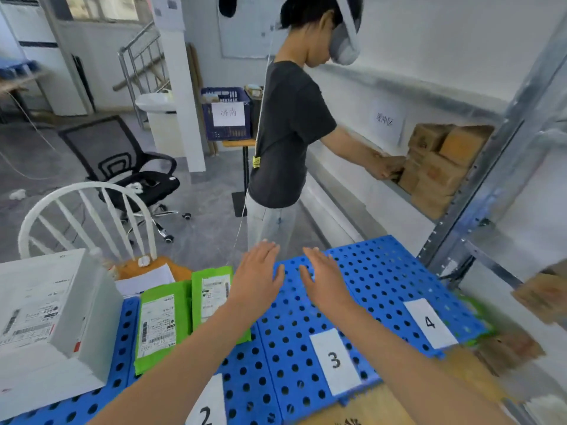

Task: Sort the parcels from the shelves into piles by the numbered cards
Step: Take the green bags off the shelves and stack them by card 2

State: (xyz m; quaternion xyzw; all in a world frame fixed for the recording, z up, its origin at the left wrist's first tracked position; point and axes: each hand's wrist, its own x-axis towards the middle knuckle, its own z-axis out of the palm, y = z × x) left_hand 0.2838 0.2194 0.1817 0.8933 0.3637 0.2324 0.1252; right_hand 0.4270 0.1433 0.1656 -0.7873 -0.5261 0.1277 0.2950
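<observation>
My left hand (pixel 256 279) and my right hand (pixel 326 279) hover side by side, flat and empty, above the blue perforated board (pixel 383 271). White cards marked 2 (pixel 208 409), 3 (pixel 334 360) and 4 (pixel 429 322) lie on the board. Two green parcels (pixel 159 323) (pixel 211 289) with white labels lie behind card 2, partly under my left forearm. A large white box (pixel 46 308) stands at the left. Brown cardboard parcels (pixel 441 161) are stacked on the metal shelf (pixel 491 185) at the right.
Another person (pixel 288 127) wearing a headset stands ahead, reaching into the shelf. A white chair (pixel 86 219) and a black office chair (pixel 129 167) stand to the left. A blue crate (pixel 227 115) sits on a stand behind. Blurred brown boxes (pixel 540 296) lie at right.
</observation>
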